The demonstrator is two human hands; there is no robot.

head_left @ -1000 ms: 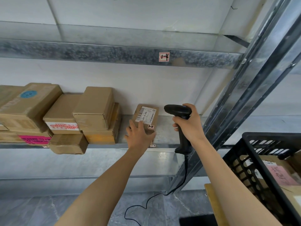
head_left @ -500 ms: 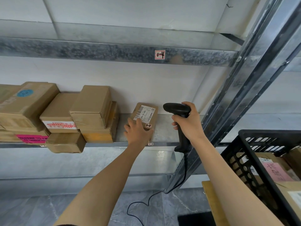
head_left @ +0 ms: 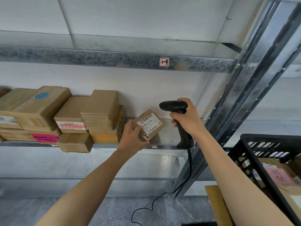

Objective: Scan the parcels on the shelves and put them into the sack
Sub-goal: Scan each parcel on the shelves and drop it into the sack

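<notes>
Grips parcel (head_left: 149, 126) with left hand (head_left: 132, 141), fingers curled round its lower corner, tilted at front of shelf (head_left: 166, 139), label up. Clasps scanner (head_left: 173, 106) by its handle in right hand (head_left: 185, 116), fingers wrapped tight, above shelf's right end. Boxes (head_left: 99, 108) stacked toward shelf's left end.

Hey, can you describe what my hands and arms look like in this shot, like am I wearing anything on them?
Nothing worn that shows. The left hand and the right hand are bare: no gloves, and no rings, watch or wristband visible. Both forearms are uncovered down to the bottom edge of the picture, with no sleeve in view. No markings show on either.
</notes>
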